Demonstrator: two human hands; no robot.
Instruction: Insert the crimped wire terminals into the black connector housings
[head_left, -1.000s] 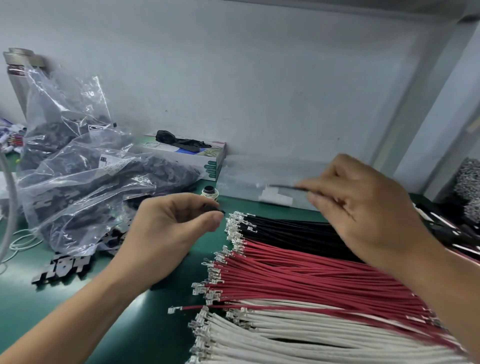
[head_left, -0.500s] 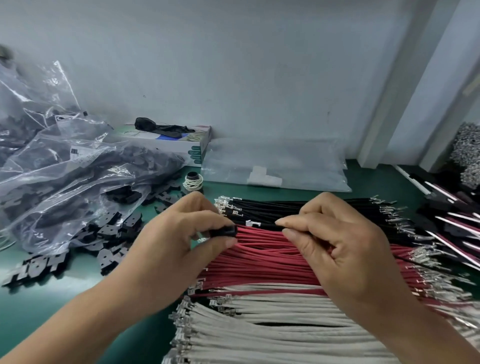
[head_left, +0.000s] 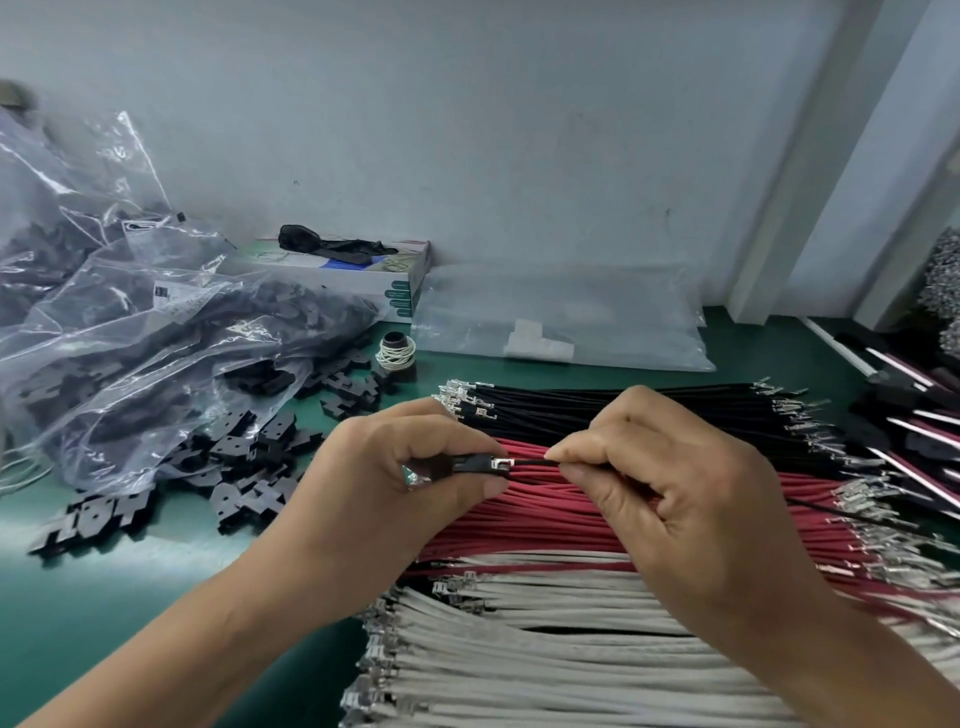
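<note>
The left hand (head_left: 384, 488) pinches a black connector housing (head_left: 470, 462) above the red wires (head_left: 545, 514) on the counter (head_left: 130, 582). The right hand (head_left: 670, 488) pinches a black wire (head_left: 530, 462) just behind its crimped terminal (head_left: 501, 461), which sits at the housing's mouth, seemingly partway in. Insertion is under way; next comes a straight push until it seats.
</note>
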